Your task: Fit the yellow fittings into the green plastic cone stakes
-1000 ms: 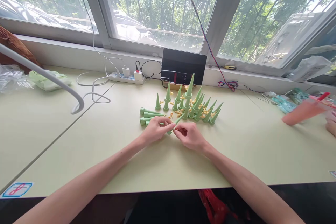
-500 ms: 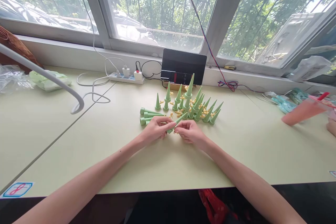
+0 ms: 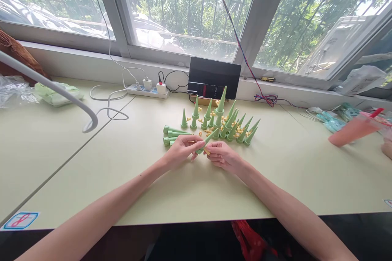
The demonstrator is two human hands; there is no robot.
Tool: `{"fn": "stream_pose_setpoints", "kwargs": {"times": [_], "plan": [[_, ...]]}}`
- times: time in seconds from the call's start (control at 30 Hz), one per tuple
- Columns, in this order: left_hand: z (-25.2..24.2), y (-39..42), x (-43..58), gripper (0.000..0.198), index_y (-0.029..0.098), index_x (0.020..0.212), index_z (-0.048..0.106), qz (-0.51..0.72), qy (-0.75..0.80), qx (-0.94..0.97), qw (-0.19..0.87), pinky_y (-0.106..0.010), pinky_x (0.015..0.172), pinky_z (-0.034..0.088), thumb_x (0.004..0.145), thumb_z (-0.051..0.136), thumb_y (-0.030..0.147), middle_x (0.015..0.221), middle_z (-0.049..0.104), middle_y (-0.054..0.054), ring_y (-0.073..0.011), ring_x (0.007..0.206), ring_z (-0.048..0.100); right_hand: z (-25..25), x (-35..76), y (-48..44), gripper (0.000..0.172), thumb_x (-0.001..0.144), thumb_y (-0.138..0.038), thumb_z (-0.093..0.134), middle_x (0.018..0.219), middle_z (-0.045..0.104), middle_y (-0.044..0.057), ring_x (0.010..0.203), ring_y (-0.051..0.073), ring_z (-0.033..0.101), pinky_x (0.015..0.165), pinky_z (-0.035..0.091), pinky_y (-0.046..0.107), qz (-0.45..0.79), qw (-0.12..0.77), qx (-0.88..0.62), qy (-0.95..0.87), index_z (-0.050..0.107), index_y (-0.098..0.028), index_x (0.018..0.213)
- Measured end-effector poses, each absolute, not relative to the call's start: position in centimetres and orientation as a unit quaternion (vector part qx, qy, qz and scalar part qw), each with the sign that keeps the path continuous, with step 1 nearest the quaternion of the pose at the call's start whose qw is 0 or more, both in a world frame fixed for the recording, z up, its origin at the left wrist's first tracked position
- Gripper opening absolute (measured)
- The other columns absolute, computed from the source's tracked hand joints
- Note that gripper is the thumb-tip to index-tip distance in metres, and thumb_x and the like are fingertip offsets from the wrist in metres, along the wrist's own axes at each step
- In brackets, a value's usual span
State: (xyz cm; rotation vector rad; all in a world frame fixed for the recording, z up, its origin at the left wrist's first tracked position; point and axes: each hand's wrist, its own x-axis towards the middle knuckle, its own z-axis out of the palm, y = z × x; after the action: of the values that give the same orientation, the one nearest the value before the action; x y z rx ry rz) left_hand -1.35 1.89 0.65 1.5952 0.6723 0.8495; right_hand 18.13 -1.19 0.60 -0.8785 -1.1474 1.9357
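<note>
My left hand (image 3: 185, 149) is closed round a green plastic spike (image 3: 210, 136), a cone whose tip points up and to the right. Pinched in the fingers of my right hand (image 3: 223, 154) is a small yellow valve-like piece (image 3: 207, 151), held against or close beside the spike's wide end. Whether the two parts touch, I cannot tell. Behind my hands stand several green spikes (image 3: 220, 108) with yellow pieces on their sides, some stacked. More green spikes (image 3: 171, 133) lie flat by my left hand. Loose yellow pieces (image 3: 208, 131) lie among the standing ones.
A dark tablet (image 3: 214, 74) leans at the window sill. Left of it are a power strip (image 3: 148, 89) and white cables. A white curved bar (image 3: 61, 82) crosses the left side. At right, a pink drink cup (image 3: 352, 129) tilts near another person's hand (image 3: 387, 147).
My right hand has turned a little, and the yellow piece in its fingers now shows more clearly. The spike in my left hand has shifted slightly upward.
</note>
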Motion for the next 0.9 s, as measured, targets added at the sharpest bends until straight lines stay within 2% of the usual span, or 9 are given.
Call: {"fn": "stream_pose_setpoints", "kwargs": {"times": [0.2, 0.4, 0.47, 0.6, 0.7, 0.9], "plan": [[0.6, 1.9, -1.4, 0.035, 0.012, 0.089, 0.07, 0.354, 0.296, 0.679, 0.571, -0.021, 0.045, 0.047, 0.085, 0.063, 0.046, 0.075, 0.063, -0.006, -0.0111, 0.056, 0.055, 0.8, 18.0, -1.3, 0.033, 0.071, -0.042, 0.078, 0.045, 0.029, -0.011, 0.04, 0.003, 0.018, 0.038, 0.012, 0.02, 0.729, 0.361, -0.365, -0.454, 0.059, -0.015, 0.068], [0.7, 1.8, -1.4, 0.035, 0.013, 0.084, 0.071, 0.343, 0.319, 0.682, 0.561, -0.02, 0.045, 0.046, 0.083, 0.064, 0.048, 0.072, 0.062, -0.003, -0.0077, 0.049, 0.05, 0.3, 17.9, -1.2, 0.027, 0.071, -0.04, 0.075, 0.044, 0.03, -0.01, 0.04, 0.004, 0.018, 0.037, 0.013, 0.021, 0.682, 0.375, -0.398, -0.486, 0.061, -0.016, 0.07], [0.7, 1.8, -1.4, 0.035, 0.014, 0.082, 0.07, 0.335, 0.329, 0.687, 0.554, -0.02, 0.045, 0.046, 0.083, 0.064, 0.048, 0.073, 0.062, -0.002, -0.0064, 0.046, 0.049, 0.0, 17.8, -1.2, 0.025, 0.074, -0.039, 0.073, 0.046, 0.032, -0.009, 0.04, 0.005, 0.02, 0.038, 0.014, 0.021, 0.636, 0.379, -0.425, -0.52, 0.062, -0.016, 0.071], [0.6, 1.8, -1.5, 0.036, 0.015, 0.08, 0.07, 0.316, 0.366, 0.692, 0.535, -0.02, 0.043, 0.043, 0.083, 0.064, 0.05, 0.07, 0.062, -0.002, -0.0062, 0.042, 0.049, -0.4, 17.3, -1.5, 0.024, 0.079, -0.035, 0.065, 0.057, 0.047, -0.002, 0.049, 0.008, 0.035, 0.045, 0.025, 0.024, 0.452, 0.407, -0.467, -0.642, 0.06, -0.016, 0.065], [0.5, 1.8, -1.5, 0.036, 0.015, 0.08, 0.071, 0.306, 0.391, 0.698, 0.516, -0.02, 0.041, 0.04, 0.082, 0.064, 0.051, 0.061, 0.059, 0.0, -0.0076, 0.041, 0.049, -0.4, 17.1, -1.9, 0.025, 0.083, -0.03, 0.059, 0.056, 0.044, -0.002, 0.051, 0.01, 0.036, 0.049, 0.027, 0.025, 0.335, 0.404, -0.463, -0.714, 0.055, -0.017, 0.062], [0.4, 1.8, -1.5, 0.036, 0.016, 0.079, 0.07, 0.306, 0.4, 0.699, 0.507, -0.02, 0.039, 0.037, 0.082, 0.064, 0.051, 0.056, 0.056, 0.001, -0.0082, 0.04, 0.048, -0.2, 16.9, -2.2, 0.023, 0.085, -0.026, 0.054, 0.057, 0.046, -0.002, 0.052, 0.01, 0.037, 0.05, 0.028, 0.025, 0.281, 0.392, -0.455, -0.749, 0.056, -0.017, 0.064]]}}
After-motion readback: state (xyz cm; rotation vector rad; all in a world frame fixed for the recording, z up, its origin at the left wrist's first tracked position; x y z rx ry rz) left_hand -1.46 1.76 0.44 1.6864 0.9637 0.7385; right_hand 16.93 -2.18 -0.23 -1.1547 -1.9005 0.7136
